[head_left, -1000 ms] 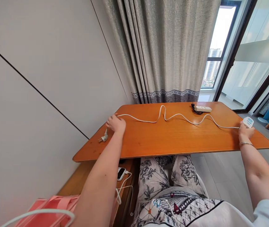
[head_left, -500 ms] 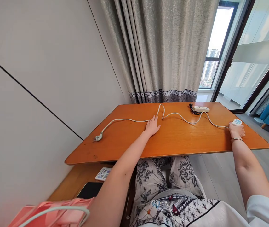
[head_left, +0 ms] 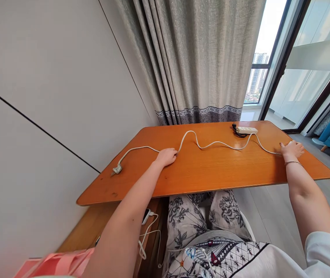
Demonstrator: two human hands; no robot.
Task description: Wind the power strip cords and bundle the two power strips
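A long white power cord (head_left: pixel 221 143) winds across the orange-brown wooden table (head_left: pixel 211 170). My left hand (head_left: pixel 166 157) rests on the tabletop with its fingers closed around the cord, left of the middle. The white plug (head_left: pixel 117 169) lies at the cord's left end, prongs toward the left edge. At the right end, my right hand (head_left: pixel 294 150) is laid over the white block joined to the cord, thumb and fingers about its sides. Nearly all of that block is hidden under the hand.
Toward the far right of the table lies a white power strip (head_left: pixel 246 130) with a bundled black cord and plug (head_left: pixel 235 129). Below left are a lower wooden surface (head_left: pixel 80 227), a pink bag (head_left: pixel 63 264) and thin white cables (head_left: pixel 143 247). A curtain (head_left: pixel 205 58) hangs beyond the table.
My left hand has moved left and nearer along the cord and its fingers have closed. The cord's bend has spread out. My right hand has shifted to cover the white block.
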